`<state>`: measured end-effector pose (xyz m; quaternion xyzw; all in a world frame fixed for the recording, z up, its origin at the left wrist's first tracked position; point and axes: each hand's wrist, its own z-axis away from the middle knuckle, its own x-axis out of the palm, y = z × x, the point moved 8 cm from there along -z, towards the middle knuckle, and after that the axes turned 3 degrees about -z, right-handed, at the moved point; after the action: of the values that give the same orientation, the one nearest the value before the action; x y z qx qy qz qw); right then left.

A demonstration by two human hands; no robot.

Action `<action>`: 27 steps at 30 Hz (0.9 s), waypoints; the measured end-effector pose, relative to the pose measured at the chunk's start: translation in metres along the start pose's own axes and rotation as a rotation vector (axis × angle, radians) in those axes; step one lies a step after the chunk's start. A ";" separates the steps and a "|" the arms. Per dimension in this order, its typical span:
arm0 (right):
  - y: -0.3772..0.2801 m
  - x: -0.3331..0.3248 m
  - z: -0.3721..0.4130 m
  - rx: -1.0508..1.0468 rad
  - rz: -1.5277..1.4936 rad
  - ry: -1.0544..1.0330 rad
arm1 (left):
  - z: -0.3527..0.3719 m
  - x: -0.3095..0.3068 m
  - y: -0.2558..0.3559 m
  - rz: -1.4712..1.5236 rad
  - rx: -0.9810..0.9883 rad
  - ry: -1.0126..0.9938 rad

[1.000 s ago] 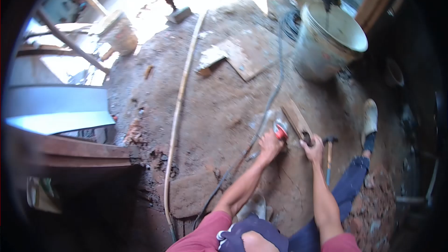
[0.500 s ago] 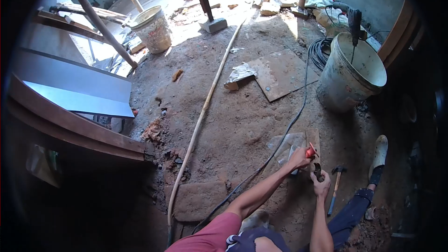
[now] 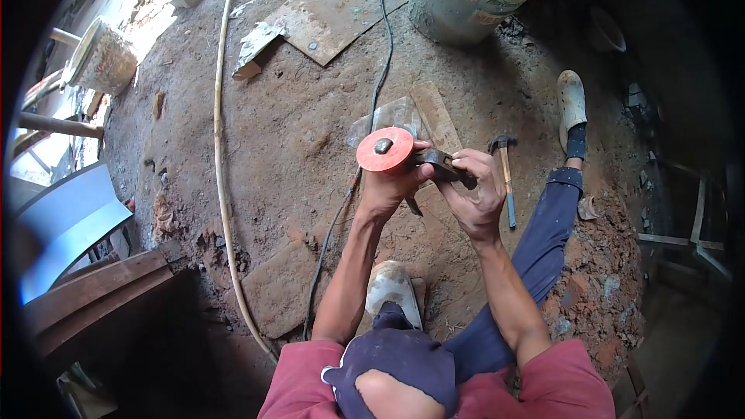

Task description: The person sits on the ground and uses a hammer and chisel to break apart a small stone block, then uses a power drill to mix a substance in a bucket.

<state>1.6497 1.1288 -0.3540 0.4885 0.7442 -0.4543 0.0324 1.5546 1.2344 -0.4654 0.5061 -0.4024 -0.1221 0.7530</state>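
My left hand (image 3: pixel 388 190) is closed around a tool with a flat red disc (image 3: pixel 382 157) on top, a metal knob at the disc's middle. A dark, curved part (image 3: pixel 436 159) sticks out of this grip to the right. My right hand (image 3: pixel 479 198) pinches the far end of that dark part between thumb and fingers. Both hands are raised in front of my body, close together. On the ground right of them lies a hammer (image 3: pixel 507 185) with a wood and blue handle. Behind the hands lie a clear plastic sheet (image 3: pixel 399 114) and a narrow board (image 3: pixel 436 118).
A large stained bucket (image 3: pixel 458 8) stands at the back. A black cable (image 3: pixel 386 39) and a long pole (image 3: pixel 220 109) run across the dirt floor. Beyond them lies a flat panel (image 3: pixel 337 12) with a torn paper piece (image 3: pixel 260 40). Rubble (image 3: pixel 597 295) is heaped beside my leg.
Both hands have come up closer to my body with the red-disc tool, whose round face now points up. My view has tilted down and turned right.
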 end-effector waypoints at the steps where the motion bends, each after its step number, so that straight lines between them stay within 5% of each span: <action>1: -0.006 0.000 -0.002 0.018 -0.048 -0.023 | 0.002 -0.002 -0.003 0.041 -0.012 -0.007; 27: -0.054 -0.027 -0.027 -0.009 -0.143 -0.074 | 0.017 0.019 0.018 0.408 0.073 -0.174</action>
<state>1.6340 1.1236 -0.2903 0.4168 0.7775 -0.4699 0.0298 1.5503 1.2206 -0.4379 0.4287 -0.5640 0.0042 0.7058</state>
